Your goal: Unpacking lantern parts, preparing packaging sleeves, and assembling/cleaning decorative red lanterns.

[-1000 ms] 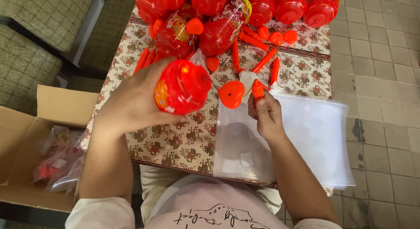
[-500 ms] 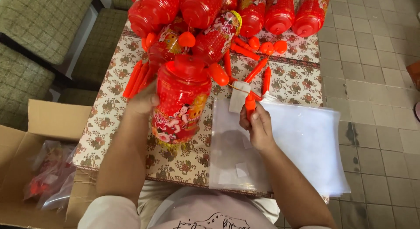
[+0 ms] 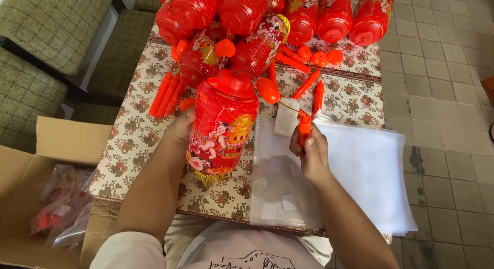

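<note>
My left hand (image 3: pixel 181 126) grips a red paper lantern (image 3: pixel 224 126) with a printed picture, held upright over the patterned tabletop. It has a red plastic cap on top and a gold fringe below. My right hand (image 3: pixel 310 150) pinches the lantern's small orange stick handle (image 3: pixel 304 128). A thin cord runs from the handle to an orange disc (image 3: pixel 267 90) beside the lantern's cap. A small white slip (image 3: pixel 286 117) hangs by the cord. Both hands are over the near half of the table.
Several finished red lanterns (image 3: pixel 301 14) with orange sticks lie at the table's far end. A stack of clear plastic bags (image 3: pixel 370 171) covers the near right of the floral tablecloth (image 3: pixel 139 140). A cardboard box (image 3: pixel 49 145) with bagged lanterns stands at left, beside upholstered chairs (image 3: pixel 49 27).
The lantern was collapsed flat in my left hand; it has been stretched out to full length and now stands upright. My right hand kept hold of the orange handle.
</note>
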